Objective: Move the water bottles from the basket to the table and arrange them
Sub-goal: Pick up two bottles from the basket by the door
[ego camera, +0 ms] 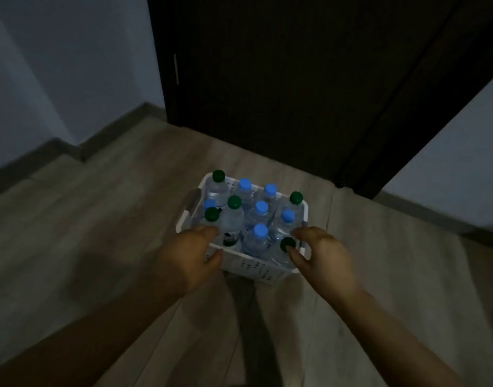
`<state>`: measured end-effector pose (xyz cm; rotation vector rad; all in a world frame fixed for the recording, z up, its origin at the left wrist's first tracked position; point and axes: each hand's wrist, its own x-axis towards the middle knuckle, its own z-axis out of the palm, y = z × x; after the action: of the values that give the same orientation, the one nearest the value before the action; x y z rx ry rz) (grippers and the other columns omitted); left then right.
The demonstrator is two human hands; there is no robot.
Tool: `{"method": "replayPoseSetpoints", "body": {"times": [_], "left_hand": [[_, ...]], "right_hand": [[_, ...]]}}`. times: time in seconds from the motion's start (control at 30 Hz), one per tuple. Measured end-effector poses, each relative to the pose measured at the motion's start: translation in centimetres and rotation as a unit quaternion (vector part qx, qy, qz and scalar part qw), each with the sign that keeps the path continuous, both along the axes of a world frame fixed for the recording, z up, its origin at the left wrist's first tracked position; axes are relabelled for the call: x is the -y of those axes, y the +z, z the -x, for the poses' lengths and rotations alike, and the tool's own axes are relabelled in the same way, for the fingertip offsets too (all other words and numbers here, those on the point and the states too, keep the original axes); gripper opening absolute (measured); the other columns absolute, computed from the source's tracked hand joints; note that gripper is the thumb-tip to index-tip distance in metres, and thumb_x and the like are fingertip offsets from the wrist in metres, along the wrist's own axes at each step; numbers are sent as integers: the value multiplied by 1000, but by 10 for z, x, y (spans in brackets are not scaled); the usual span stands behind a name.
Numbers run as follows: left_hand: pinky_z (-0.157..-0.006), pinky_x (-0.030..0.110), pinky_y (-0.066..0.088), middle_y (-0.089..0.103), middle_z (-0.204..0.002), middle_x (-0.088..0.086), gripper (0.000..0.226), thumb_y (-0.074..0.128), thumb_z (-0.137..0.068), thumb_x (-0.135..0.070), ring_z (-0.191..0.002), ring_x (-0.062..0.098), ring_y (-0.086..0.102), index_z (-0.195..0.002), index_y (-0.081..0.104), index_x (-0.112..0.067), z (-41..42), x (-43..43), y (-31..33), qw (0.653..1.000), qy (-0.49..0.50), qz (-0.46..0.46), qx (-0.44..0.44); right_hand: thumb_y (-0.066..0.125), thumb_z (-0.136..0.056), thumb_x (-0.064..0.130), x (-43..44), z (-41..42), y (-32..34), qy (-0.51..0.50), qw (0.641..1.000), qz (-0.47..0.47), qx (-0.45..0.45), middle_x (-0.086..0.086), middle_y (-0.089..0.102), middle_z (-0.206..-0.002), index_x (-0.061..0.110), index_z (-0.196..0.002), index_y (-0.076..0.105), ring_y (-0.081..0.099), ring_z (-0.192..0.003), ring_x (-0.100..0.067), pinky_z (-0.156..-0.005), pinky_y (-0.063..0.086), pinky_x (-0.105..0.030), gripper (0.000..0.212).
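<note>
A basket point(256, 265) of water bottles point(232, 219) stands on the floor point(100, 219). The left grip point(193, 252) straddles its near-left rim, but I cannot tell whether it is grasping. The right grip point(320, 255) hovers released at the near-right corner.

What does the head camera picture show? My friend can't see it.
A white basket full of upright water bottles, with green and blue caps, sits on a dim wooden floor. The left hand and right hand reach for its near corners.

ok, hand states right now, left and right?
Left hand: grips the basket at its near left corner.
Right hand: open, spread around the basket's near right corner; contact cannot be told.
</note>
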<state>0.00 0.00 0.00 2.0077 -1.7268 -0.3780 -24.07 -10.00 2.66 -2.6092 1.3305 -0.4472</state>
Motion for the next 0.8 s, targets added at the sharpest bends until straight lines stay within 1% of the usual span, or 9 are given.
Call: {"method": "replayPoseSetpoints", "body": {"times": [0.13, 0.2, 0.27, 0.33, 0.37, 0.43, 0.57, 0.7, 0.8], "left_hand": [[-84, 20, 42, 63, -123, 3, 44, 64, -87, -29, -103, 14, 60, -128, 57, -16, 0, 1, -22, 999, 20, 18, -22], [-82, 17, 40, 63, -122, 2, 45, 65, -86, -29, -100, 9, 57, -128, 56, -18, 2, 2, -32, 998, 36, 30, -36], [-75, 6, 37, 63, -120, 3, 44, 67, -85, -28, -92, 3, 53, -127, 57, -16, 0, 4, -39, 997, 38, 48, -39], [-61, -2, 36, 63, -117, 3, 43, 68, -85, -26, -83, -3, 48, -125, 57, -15, -2, 7, -45, 996, 43, 64, -53], [-59, -2, 37, 63, -117, 3, 43, 68, -85, -26, -82, -4, 47, -125, 56, -15, -4, 10, -47, 994, 47, 73, -58], [-66, 3, 35, 62, -120, 3, 46, 69, -84, -29, -86, 0, 50, -126, 54, -17, -8, 16, -54, 992, 64, 87, -65], [-69, 10, 41, 58, -120, -1, 44, 68, -84, -34, -92, 3, 55, -124, 50, -25, -17, 28, -68, 987, 72, 109, -98], [-77, 25, 49, 61, -115, 0, 41, 66, -83, -36, -97, 11, 59, -120, 53, -23, -23, 42, -87, 984, 82, 115, -111], [-79, 28, 52, 63, -111, -2, 39, 65, -83, -41, -97, 10, 60, -117, 55, -24, -27, 56, -98, 980, 98, 105, -137]], "right_hand": [[66, -85, 29, 2, 5, -27, 3, 1000, 8, 8, 2, 68, -101, 21, -106, 66, 64, -86, -12, -68, 49, -22, 22], [66, -86, 28, 4, 7, -42, 3, 1000, 2, 29, 2, 68, -106, 20, -109, 66, 63, -91, -12, -72, 51, -24, 24], [67, -85, 26, 6, 8, -53, -3, 998, -2, 62, 2, 66, -111, 19, -111, 64, 62, -95, -11, -75, 51, -25, 27], [68, -84, 26, 9, 7, -65, -10, 996, -20, 91, 1, 64, -115, 19, -115, 61, 59, -99, -10, -78, 48, -22, 33], [68, -84, 25, 11, 6, -70, -15, 994, -23, 102, 1, 63, -117, 18, -119, 59, 58, -99, -9, -79, 45, -20, 36], [69, -84, 26, 15, 4, -81, -27, 993, -28, 111, -1, 61, -120, 17, -126, 56, 53, -99, -5, -80, 40, -17, 45], [69, -85, 29, 21, -1, -98, -40, 988, -53, 140, -1, 59, -125, 15, -133, 51, 51, -104, -3, -85, 40, -16, 54], [68, -85, 33, 22, -5, -109, -34, 975, -86, 201, 4, 61, -122, 18, -129, 54, 56, -107, -4, -89, 49, -22, 48], [67, -85, 29, 21, -7, -114, -42, 962, -103, 250, 16, 63, -108, 29, -113, 57, 59, -100, 3, -87, 54, -26, 29]]}}
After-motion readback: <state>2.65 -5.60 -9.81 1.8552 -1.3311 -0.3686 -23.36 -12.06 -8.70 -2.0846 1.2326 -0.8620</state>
